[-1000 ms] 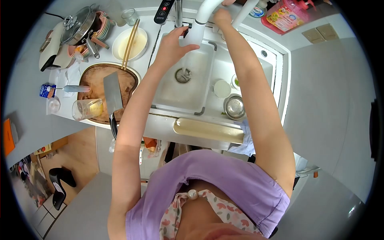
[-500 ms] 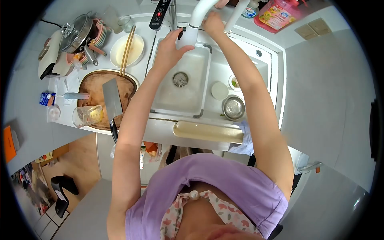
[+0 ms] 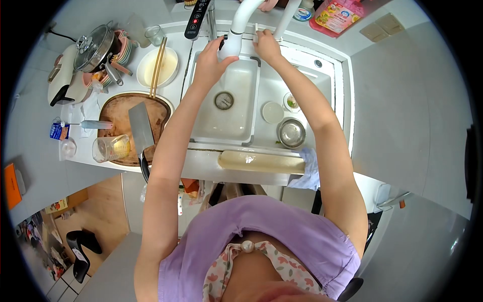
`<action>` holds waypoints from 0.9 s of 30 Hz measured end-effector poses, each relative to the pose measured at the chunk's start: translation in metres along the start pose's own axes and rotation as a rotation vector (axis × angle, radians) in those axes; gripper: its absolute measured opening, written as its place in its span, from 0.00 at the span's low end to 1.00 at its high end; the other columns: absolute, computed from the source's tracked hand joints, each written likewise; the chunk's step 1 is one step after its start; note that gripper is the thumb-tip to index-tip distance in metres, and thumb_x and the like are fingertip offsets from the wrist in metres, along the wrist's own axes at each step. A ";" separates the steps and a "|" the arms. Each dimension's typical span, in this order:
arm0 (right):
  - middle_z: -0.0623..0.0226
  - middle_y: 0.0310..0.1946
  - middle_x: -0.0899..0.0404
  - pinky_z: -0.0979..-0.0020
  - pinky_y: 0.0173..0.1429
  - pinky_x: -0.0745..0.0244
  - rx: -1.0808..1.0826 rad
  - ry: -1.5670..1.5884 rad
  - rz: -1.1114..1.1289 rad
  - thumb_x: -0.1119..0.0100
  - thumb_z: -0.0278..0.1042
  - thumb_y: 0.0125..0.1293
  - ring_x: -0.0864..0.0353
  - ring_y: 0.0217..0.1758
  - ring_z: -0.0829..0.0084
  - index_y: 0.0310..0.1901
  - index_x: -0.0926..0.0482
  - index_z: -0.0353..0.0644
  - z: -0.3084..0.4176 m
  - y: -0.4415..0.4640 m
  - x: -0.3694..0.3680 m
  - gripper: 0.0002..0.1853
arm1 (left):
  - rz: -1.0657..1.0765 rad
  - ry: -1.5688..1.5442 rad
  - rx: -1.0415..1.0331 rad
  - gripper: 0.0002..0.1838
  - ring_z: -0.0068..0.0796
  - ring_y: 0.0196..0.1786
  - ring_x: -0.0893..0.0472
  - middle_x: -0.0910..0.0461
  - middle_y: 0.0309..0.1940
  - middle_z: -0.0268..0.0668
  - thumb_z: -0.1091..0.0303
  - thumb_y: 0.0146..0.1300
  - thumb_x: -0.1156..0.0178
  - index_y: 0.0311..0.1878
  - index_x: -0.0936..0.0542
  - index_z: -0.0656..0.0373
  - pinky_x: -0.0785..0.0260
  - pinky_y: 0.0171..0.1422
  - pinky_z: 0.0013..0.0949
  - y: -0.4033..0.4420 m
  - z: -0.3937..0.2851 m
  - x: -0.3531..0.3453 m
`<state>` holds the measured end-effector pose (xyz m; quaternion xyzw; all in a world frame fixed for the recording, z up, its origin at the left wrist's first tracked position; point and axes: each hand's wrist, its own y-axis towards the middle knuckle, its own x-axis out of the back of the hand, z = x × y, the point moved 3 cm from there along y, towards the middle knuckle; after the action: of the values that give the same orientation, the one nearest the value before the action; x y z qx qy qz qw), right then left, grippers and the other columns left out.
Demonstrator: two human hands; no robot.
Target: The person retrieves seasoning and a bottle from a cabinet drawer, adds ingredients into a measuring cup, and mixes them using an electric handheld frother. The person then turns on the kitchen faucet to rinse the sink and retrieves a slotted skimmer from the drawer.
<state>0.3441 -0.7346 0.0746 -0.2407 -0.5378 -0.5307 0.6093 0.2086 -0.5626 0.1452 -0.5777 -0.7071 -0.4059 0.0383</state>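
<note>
My left hand (image 3: pixel 209 63) is curled around the white faucet head (image 3: pixel 231 44), its fingertips by a small black part and its thumb near the spout's lower end. The faucet head is above the left sink basin (image 3: pixel 236 110), which has a round drain (image 3: pixel 224 100). Beside the base of the white faucet pipe, my right hand (image 3: pixel 267 46) has its bent fingers against a small white lever (image 3: pixel 256 28). The right basin holds a white bowl (image 3: pixel 272 112), a metal bowl (image 3: pixel 291 132) and a small dish with green bits (image 3: pixel 291 102).
Left of the sink are a cutting board (image 3: pixel 115 108) with a cleaver (image 3: pixel 141 126) and measuring cup (image 3: pixel 110 148), a bowl (image 3: pixel 168 70) with chopsticks, and a lidded pan (image 3: pixel 95 55). A pink bottle (image 3: pixel 336 17) stands behind. A hand (image 3: pixel 268 5) shows at the top edge.
The view has shifted, with the counter objects lower in it. My right hand has come nearer the small white lever, now visible beside its fingers. My left hand remains around the faucet head.
</note>
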 end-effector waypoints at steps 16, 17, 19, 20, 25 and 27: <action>0.56 0.49 0.30 0.61 0.53 0.24 -0.008 -0.019 0.077 0.45 0.24 0.53 0.25 0.52 0.56 0.43 0.24 0.36 -0.013 -0.013 0.001 0.14 | -0.026 0.037 -0.065 0.33 0.45 0.47 0.21 0.21 0.44 0.49 0.60 0.45 0.27 0.52 0.27 0.68 0.28 0.51 0.37 0.003 -0.001 0.002; 0.56 0.49 0.30 0.60 0.52 0.24 -0.001 -0.017 0.073 0.45 0.24 0.53 0.25 0.52 0.56 0.43 0.23 0.36 -0.012 -0.014 -0.001 0.13 | -0.022 0.038 -0.064 0.33 0.45 0.47 0.21 0.21 0.44 0.49 0.60 0.45 0.27 0.52 0.27 0.68 0.28 0.51 0.37 0.003 0.000 0.002; 0.56 0.48 0.29 0.60 0.51 0.24 -0.034 -0.025 0.087 0.45 0.26 0.54 0.23 0.51 0.56 0.42 0.23 0.37 -0.012 -0.020 -0.003 0.12 | -0.024 0.052 -0.072 0.33 0.45 0.47 0.21 0.21 0.44 0.50 0.60 0.45 0.27 0.52 0.27 0.68 0.28 0.51 0.38 0.003 -0.001 0.002; 0.56 0.48 0.27 0.59 0.51 0.24 -0.075 -0.036 0.106 0.45 0.27 0.54 0.23 0.50 0.56 0.41 0.23 0.37 -0.008 -0.026 -0.002 0.12 | -0.025 0.059 -0.076 0.33 0.45 0.47 0.21 0.21 0.44 0.50 0.60 0.45 0.27 0.52 0.27 0.68 0.28 0.51 0.38 0.003 -0.001 0.002; 0.54 0.46 0.21 0.60 0.49 0.23 -0.269 -0.113 0.411 0.46 0.35 0.56 0.20 0.49 0.57 0.41 0.20 0.39 0.000 -0.069 -0.006 0.14 | -0.045 0.090 -0.090 0.34 0.47 0.48 0.21 0.21 0.44 0.51 0.56 0.45 0.27 0.52 0.26 0.67 0.30 0.53 0.39 0.002 0.002 0.002; 0.53 0.48 0.21 0.60 0.48 0.23 -0.328 -0.121 0.545 0.47 0.36 0.56 0.19 0.49 0.58 0.42 0.19 0.40 -0.002 -0.092 -0.014 0.14 | -0.038 0.114 -0.078 0.35 0.47 0.48 0.21 0.21 0.44 0.51 0.55 0.45 0.28 0.52 0.26 0.67 0.30 0.53 0.39 0.003 0.000 0.003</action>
<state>0.2641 -0.7606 0.0357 -0.5018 -0.3964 -0.4123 0.6489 0.2102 -0.5603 0.1481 -0.5413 -0.6982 -0.4660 0.0481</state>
